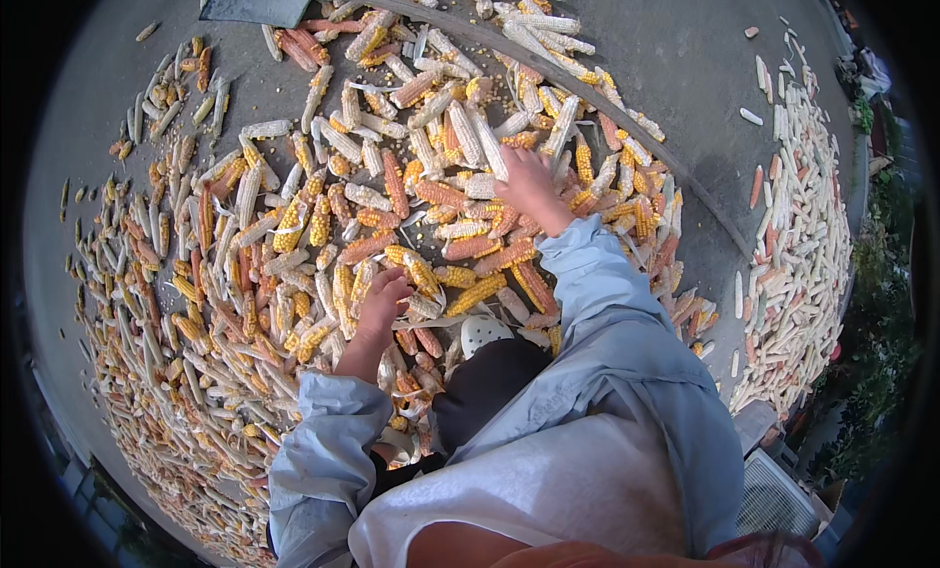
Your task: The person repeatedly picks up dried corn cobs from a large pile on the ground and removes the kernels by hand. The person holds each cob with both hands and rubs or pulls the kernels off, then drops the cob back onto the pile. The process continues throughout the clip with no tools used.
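Corn cobs [294, 274] cover most of the grey concrete ground [685, 49], a broad heap of yellow, orange and pale stripped ones running from nine o'clock up to twelve. Left hand [380, 304] sits just below the centre of the picture, fingers curled down onto the pile and closing around a yellow-kernelled cob [421, 272] at its one o'clock; how firm the grip is cannot be told. Right hand [529, 184] reaches farther out, toward twelve o'clock from the left one, palm down with fingers spread loosely over a cluster of pale and orange cobs [485, 191], touching them but not clearly clasping any. Both arms wear light blue sleeves [597, 304]. Between the forearms, near six o'clock from the left hand, a white perforated clog [482, 331] pokes out from a dark trouser leg [485, 387]. A long dark handle [587, 98] lies across the heap from twelve toward three o'clock, ending at a flat metal blade [264, 0] at eleven. Well apart, at three o'clock, a separate band of bare white cobs [803, 225] lies along the ground's edge.
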The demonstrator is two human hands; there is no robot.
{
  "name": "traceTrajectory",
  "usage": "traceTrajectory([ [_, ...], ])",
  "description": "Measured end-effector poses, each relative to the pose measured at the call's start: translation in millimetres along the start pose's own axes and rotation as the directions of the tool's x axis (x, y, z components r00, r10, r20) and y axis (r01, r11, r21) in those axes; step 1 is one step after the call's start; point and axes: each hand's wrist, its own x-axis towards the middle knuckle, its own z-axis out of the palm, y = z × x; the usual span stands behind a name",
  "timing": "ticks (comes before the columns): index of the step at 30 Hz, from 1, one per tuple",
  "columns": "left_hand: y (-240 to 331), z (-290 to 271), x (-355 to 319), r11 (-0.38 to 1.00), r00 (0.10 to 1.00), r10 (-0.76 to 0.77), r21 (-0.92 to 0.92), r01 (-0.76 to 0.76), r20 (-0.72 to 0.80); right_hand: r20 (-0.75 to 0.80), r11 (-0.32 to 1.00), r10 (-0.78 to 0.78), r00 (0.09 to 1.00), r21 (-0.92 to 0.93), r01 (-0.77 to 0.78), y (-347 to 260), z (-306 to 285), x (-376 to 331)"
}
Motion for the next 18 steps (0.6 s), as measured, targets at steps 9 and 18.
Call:
traceTrajectory([
  [9,-15.8,-14.1,-3.5,1.000,1.000,-0.004,-0.022,0.004,0.009,-0.203,0.909,-0.291,0.935,0.248,0.336,-16.5,-29.2,21.6],
  [18,-43.5,-32.1,-21.3,0.992,0.992,-0.097,-0.094,0.089,-0.084,-0.227,0.934,0.354,0.907,0.038,-0.355,96.4,-58.5,141.5],
])
